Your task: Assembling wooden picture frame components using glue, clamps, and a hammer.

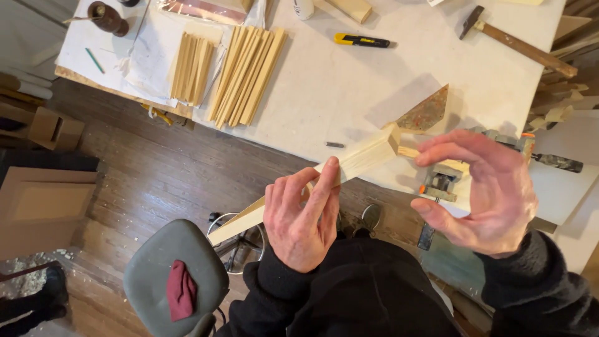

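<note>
My left hand (304, 215) grips a long pale wooden bundle of strips (362, 159) near its middle, held slanted above the table edge. One end points down toward the floor, the other up toward a clamp (440, 184) at the table's edge. My right hand (486, 193) hovers by the upper end with fingers spread in a curve; its index fingertip is near a thin strip (409, 151) sticking out of the bundle. Nothing is held in it.
On the white worktable (337, 87) lie two stacks of wooden strips (246, 75), a yellow utility knife (360, 40), a hammer (518, 47) and a triangular metal piece (427, 112). A grey stool (168, 268) with a red cloth (181, 290) stands on the wooden floor.
</note>
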